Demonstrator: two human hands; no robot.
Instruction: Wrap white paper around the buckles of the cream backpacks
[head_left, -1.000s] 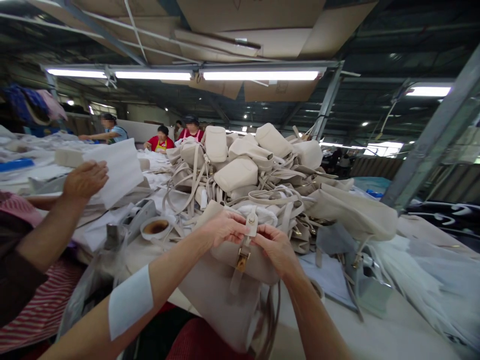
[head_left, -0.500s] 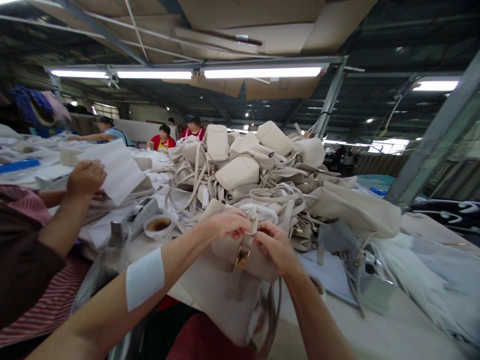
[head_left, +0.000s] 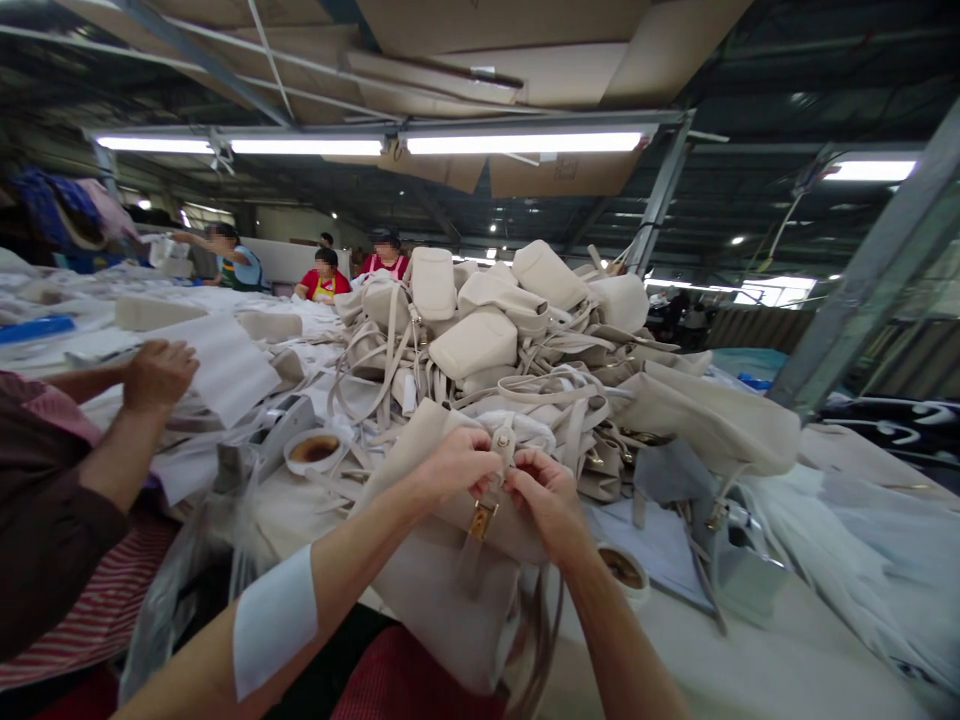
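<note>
A cream leather bag [head_left: 442,590] lies over the table's near edge in front of me. My left hand [head_left: 456,463] and my right hand [head_left: 546,493] both pinch its closing strap [head_left: 501,447], which carries a small metal stud. A gold buckle [head_left: 480,520] sits on the strap just below my fingers. A white band wraps my left forearm. Behind the bag rises a heap of cream bags and straps [head_left: 517,340].
A co-worker's hand [head_left: 156,373] at the left rests on a white foam sheet [head_left: 229,362]. A tape dispenser [head_left: 270,430] and a small bowl [head_left: 313,450] stand beside it; another tape roll [head_left: 624,572] lies at my right wrist. Several people work at the back.
My hands stay on the strap and have dropped slightly. The co-worker's hand has lowered the foam sheet toward the table.
</note>
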